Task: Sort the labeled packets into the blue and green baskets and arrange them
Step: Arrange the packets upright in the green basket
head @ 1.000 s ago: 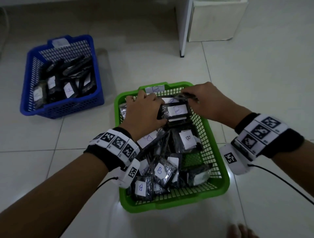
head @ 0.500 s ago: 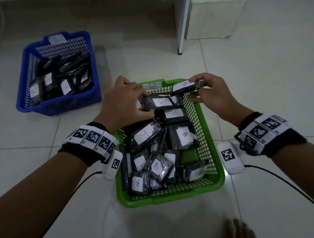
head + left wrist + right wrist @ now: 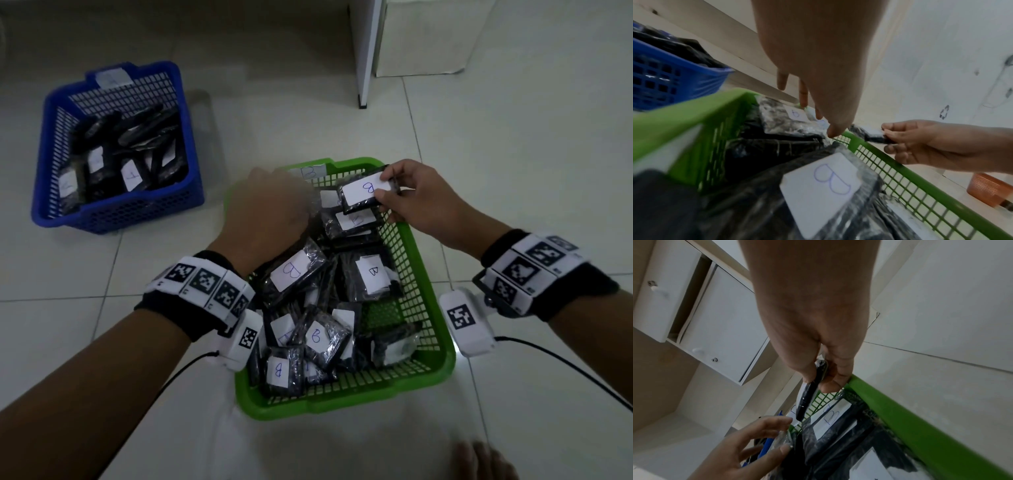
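The green basket [image 3: 416, 260] in front of me holds several black packets with white labels marked B. Over its far right corner my right hand [image 3: 383, 187] pinches one B packet [image 3: 363, 193] by its end, label up; the right wrist view shows that packet [image 3: 809, 394] edge-on between thumb and fingers [image 3: 830, 382]. My left hand [image 3: 294, 202], blurred, hovers over the far left of the basket. Its fingers [image 3: 803, 97] point straight down onto a packet [image 3: 785, 120] and grip nothing. The blue basket [image 3: 113, 212] at the far left holds several labelled packets.
A white cabinet panel [image 3: 366, 51] and a white box [image 3: 428, 34] stand on the tiled floor beyond the green basket. An orange container [image 3: 986, 190] sits to the right of it. Toes [image 3: 479, 462] show at the bottom edge. Cables trail from both wrist units.
My right hand has lifted a B packet out of the basket's far end and turned its label up. My left hand has let go of the packets there and shifted left.
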`<state>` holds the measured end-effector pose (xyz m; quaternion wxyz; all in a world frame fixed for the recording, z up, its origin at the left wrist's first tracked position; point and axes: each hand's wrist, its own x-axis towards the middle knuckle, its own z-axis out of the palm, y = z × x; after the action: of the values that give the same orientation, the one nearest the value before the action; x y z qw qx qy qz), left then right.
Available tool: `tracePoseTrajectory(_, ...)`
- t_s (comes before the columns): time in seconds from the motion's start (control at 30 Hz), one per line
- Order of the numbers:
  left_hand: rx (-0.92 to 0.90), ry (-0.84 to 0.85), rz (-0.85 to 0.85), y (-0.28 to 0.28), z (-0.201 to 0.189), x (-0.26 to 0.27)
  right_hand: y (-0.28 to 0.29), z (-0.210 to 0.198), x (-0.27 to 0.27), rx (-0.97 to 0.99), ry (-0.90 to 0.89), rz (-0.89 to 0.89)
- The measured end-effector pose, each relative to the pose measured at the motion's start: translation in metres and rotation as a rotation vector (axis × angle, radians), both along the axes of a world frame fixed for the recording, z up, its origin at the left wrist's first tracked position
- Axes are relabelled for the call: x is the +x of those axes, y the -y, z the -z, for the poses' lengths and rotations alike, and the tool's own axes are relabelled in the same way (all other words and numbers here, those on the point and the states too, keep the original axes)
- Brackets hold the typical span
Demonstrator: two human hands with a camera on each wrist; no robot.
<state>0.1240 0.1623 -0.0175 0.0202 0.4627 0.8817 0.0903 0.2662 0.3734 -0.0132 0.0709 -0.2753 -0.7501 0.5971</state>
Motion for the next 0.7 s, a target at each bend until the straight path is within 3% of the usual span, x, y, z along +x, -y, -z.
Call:
tracePoseTrajectory(0.27, 0.145, 0.285, -0.074, 0.032, 0.002, -0.019, 0.008, -0.003, 0.004, -0.002, -0.046, -0.079)
tracePoseTrajectory(0.4, 0.447, 0.416, -0.203, 0.041, -0.003, -0.020, 0.016, -0.005, 0.006, -0.008, -0.043, -0.095)
tracePoseTrajectory(0.53, 0.667, 0.665, -0.395, 0.038, -0.006, -0.020, 0.019, -0.013, 0.009, 0.028, -0.027, -0.107)
tracePoseTrajectory(0.7, 0.627, 0.693, -0.370, 0.040, -0.001, -0.013, 0.015, -0.024, 0.023, 0.212, 0.199, -0.354)
